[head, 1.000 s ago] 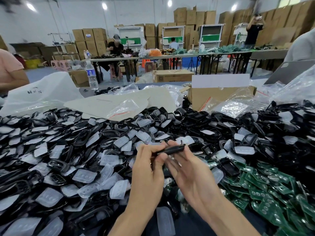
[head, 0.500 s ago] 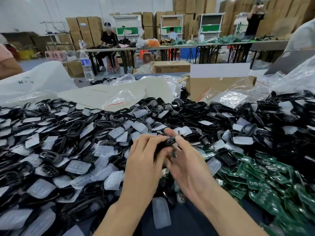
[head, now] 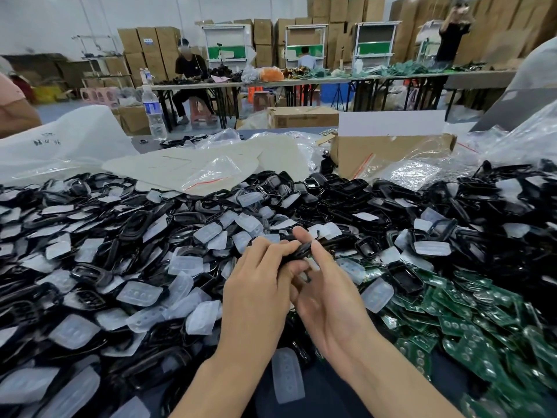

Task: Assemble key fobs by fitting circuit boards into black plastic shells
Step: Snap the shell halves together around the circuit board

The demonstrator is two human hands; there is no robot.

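Observation:
Both my hands meet over the middle of the table on one black key fob shell (head: 300, 252). My left hand (head: 256, 294) grips it from the left with curled fingers. My right hand (head: 325, 300) pinches its right end between thumb and fingers. Whatever sits inside the shell is hidden by my fingers. Loose black shells (head: 120, 230) mixed with translucent rubber button pads (head: 138, 294) cover the left and far part of the table. Green circuit boards (head: 470, 321) lie heaped at the right.
An open cardboard box (head: 391, 152) and clear plastic bags (head: 211, 173) lie behind the piles. A water bottle (head: 153, 113) stands at the far left. A person's arm (head: 15, 113) shows at the left edge. Other people work at tables farther back.
My hands have closed tighter around the shell, the left fingers now wrapping over it, and the held shell has tilted slightly. The camera has tipped a little downward.

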